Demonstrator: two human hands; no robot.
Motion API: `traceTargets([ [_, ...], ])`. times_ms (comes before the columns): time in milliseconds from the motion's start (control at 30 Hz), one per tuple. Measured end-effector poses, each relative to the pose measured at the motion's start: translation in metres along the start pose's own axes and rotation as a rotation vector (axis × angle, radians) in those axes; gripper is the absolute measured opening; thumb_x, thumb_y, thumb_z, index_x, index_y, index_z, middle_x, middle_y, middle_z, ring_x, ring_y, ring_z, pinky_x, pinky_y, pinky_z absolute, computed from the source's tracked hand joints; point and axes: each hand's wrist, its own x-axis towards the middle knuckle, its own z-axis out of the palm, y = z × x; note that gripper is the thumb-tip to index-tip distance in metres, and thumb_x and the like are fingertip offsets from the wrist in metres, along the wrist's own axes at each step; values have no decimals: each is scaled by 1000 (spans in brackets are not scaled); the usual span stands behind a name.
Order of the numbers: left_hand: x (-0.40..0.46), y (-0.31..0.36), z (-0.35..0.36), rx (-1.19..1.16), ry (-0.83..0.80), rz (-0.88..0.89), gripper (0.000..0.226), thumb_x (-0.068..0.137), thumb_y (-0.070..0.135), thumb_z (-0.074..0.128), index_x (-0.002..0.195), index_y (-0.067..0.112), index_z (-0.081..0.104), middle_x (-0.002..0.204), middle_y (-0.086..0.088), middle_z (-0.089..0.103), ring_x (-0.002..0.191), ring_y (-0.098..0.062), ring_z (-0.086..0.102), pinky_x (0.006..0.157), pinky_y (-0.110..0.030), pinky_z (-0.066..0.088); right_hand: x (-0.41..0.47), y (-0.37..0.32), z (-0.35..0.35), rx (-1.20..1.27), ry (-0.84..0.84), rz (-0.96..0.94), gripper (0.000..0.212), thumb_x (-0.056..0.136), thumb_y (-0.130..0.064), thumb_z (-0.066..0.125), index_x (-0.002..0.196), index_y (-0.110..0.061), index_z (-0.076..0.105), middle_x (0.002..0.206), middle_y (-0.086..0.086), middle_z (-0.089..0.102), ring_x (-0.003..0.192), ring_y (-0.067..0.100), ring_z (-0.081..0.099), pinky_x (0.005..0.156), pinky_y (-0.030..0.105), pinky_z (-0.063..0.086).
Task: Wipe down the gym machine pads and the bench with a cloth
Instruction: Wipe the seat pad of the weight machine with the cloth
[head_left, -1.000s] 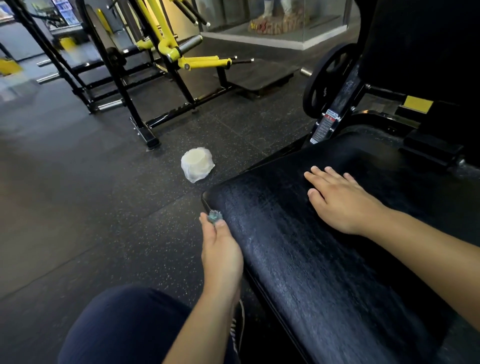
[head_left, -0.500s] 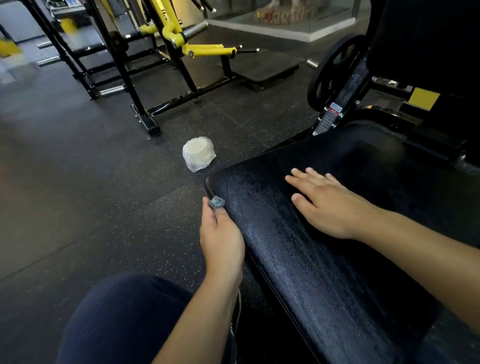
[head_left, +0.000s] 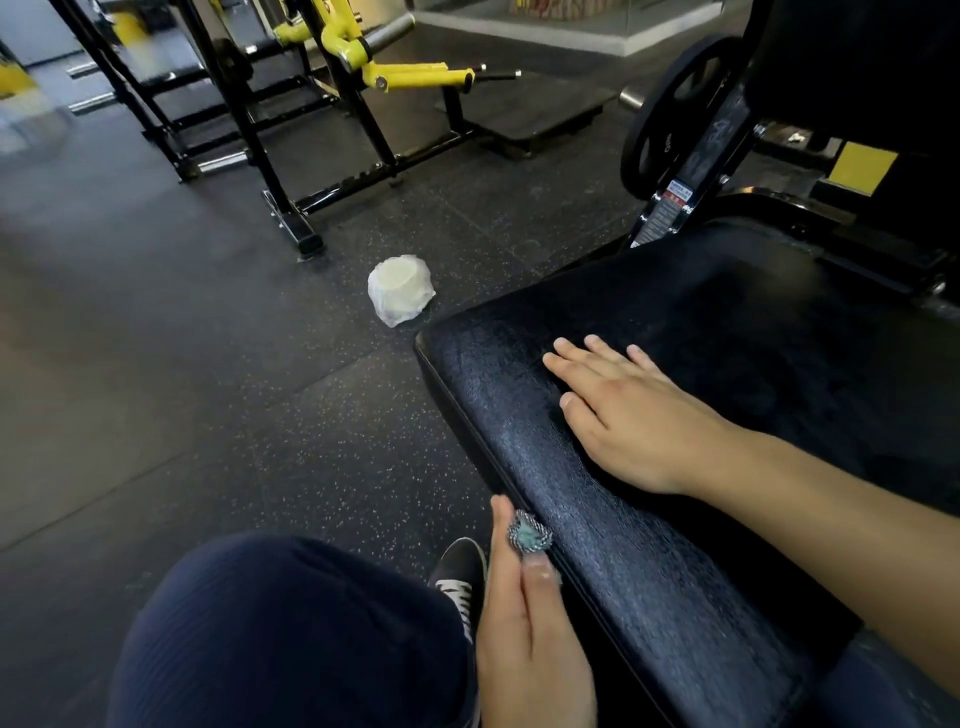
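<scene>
Bench pad (head_left: 649, 587): black, textured upholstery with a faint sheen, running from the lower right up toward the centre; its near rounded corner lies close to the white bundle on the floor.
Right hand (head_left: 628, 415): lies palm down on the pad, fingers straight and together, thumb alongside; it holds nothing.
Left hand (head_left: 524, 639): at the pad's left edge, thumb and fingers curled, pinching a small wad of cloth.
Cloth (head_left: 529, 536): a small grey-green, crumpled piece, showing just above the left thumb, level with the pad's side seam; whether it touches the pad cannot be told.
White bundle (head_left: 400, 290): a pale, round object wrapped in thin white plastic, resting on the floor just beyond the pad's corner.
Floor (head_left: 208, 364): dark speckled rubber tiles.
Knee (head_left: 291, 634): in dark blue fabric, lower left, beside the left hand.
Shoe (head_left: 460, 577): dark with white laces, between knee and pad.
Yellow-and-black machine (head_left: 363, 67): stands on the floor, upper centre, well apart from the pad.
Weight plate (head_left: 670, 109): black, mounted upright at the upper right.
</scene>
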Motion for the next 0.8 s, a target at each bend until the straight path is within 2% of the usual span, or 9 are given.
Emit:
traceTargets([
  [67, 28, 11, 1, -101, -12, -34, 41, 108, 34, 46, 137, 63, 50, 124, 40, 61, 104, 27, 55, 87, -4, 42, 0, -2, 0, 1, 2, 1, 58, 109, -43, 21, 165, -33, 11, 172, -16, 0, 158, 7, -8, 129, 38, -7],
  [133, 69, 29, 4, -195, 48, 20, 36, 109, 39, 44, 142, 49, 54, 122, 25, 68, 94, 19, 62, 83, -9, 47, 0, -3, 0, 5, 4, 1, 58, 110, -42, 21, 165, -32, 11, 172, -15, 1, 158, 8, -7, 129, 39, -6],
  [267, 100, 48, 17, -127, 115, 75, 47, 104, 54, 40, 149, 43, 49, 147, 25, 54, 135, 3, 49, 119, -33, 38, -1, -3, 0, 4, 2, 0, 57, 110, -41, 21, 166, -30, 12, 173, -13, 2, 159, 10, -6, 129, 41, -4],
  [367, 74, 40, 15, -80, 36, 72, 47, 110, 40, 40, 156, 48, 35, 157, 32, 34, 141, 10, 32, 120, -22, 22, -1, -2, 2, 6, 15, 1, 57, 110, -41, 22, 165, -31, 12, 173, -14, 2, 159, 10, -6, 129, 41, -4],
  [533, 35, 25, 10, -75, -44, 5, 48, 109, 40, 40, 147, 66, 25, 116, 54, 37, 109, 34, 42, 87, 5, 28, 1, -1, 4, 5, 30, -8, 57, 110, -42, 21, 165, -31, 13, 173, -13, 4, 159, 11, -5, 129, 41, -3],
  [633, -2, 10, 7, -39, -31, 0, 48, 106, 41, 43, 142, 72, 32, 134, 46, 46, 120, 21, 49, 101, -6, 32, 0, -2, 3, 2, 18, -6, 57, 110, -41, 21, 165, -30, 12, 173, -13, 3, 159, 11, -5, 129, 42, -3],
  [667, -15, 3, 9, -28, -9, 2, 50, 106, 35, 47, 141, 70, 37, 130, 43, 55, 115, 19, 55, 98, -6, 37, 0, -3, 2, -2, 10, -3, 57, 110, -40, 21, 166, -30, 12, 173, -12, 2, 159, 11, -6, 129, 43, -3],
  [733, -32, -8, 6, 7, -27, -6, 55, 105, 18, 52, 140, 61, 48, 93, 37, 70, 79, 16, 63, 73, -1, 43, -1, -4, -1, -6, -3, 3, 57, 110, -40, 20, 166, -30, 11, 173, -12, 1, 159, 12, -6, 129, 43, -3],
  [800, -29, -1, 0, 13, -95, -50, 59, 106, 11, 50, 139, 59, 49, 63, 23, 62, 56, 5, 56, 57, -5, 40, -1, -5, -3, -10, -10, 7, 57, 110, -39, 20, 166, -29, 11, 173, -12, 1, 159, 12, -6, 130, 43, -3],
])
